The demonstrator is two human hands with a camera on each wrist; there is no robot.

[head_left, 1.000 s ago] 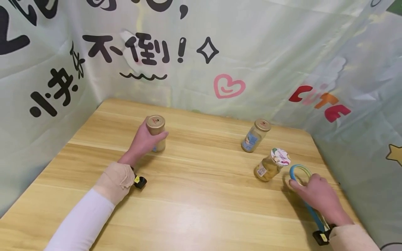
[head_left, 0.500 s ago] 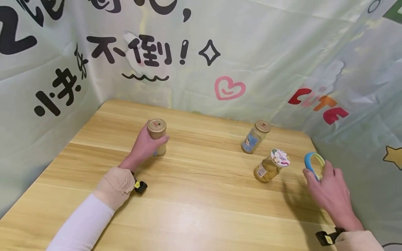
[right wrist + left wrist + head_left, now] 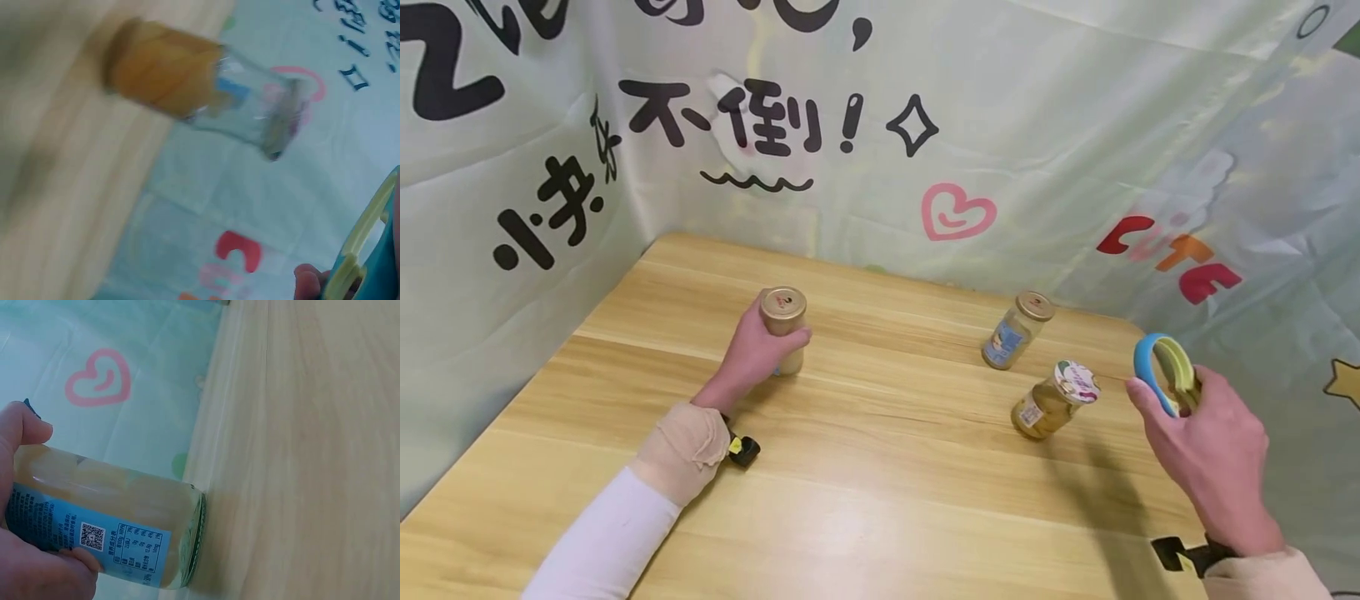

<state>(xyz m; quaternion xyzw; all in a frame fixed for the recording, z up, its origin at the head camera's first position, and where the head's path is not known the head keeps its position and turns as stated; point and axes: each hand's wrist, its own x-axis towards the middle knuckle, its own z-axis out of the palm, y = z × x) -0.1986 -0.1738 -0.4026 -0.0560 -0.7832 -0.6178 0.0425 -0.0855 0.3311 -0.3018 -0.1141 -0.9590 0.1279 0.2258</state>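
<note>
My left hand [image 3: 752,346] grips a glass jar [image 3: 784,304] with a gold lid and pale contents, upright at the back left of the table. In the left wrist view the jar's [image 3: 125,487] blue label shows, its base at the tabletop. At the right, my right hand [image 3: 1221,454] holds a blue and yellow loop-shaped jar opener [image 3: 1144,367] raised above the table; the palm hides its handle. Only part of the jar opener [image 3: 375,265] enters the right wrist view. Left of that hand stands a jar with a patterned white lid and yellowish contents [image 3: 1041,410].
Another gold-lidded jar [image 3: 1006,340] with a blue label stands behind the white-lidded one. Printed cloth [image 3: 850,217] hangs along the back and both sides of the wooden table [image 3: 880,450]. Each wrist wears a small black camera.
My right hand has lifted the jar opener up and away from the white-lidded jar, turning it so its loop stands up. The left hand keeps its grip on the jar. The head view shifts slightly.
</note>
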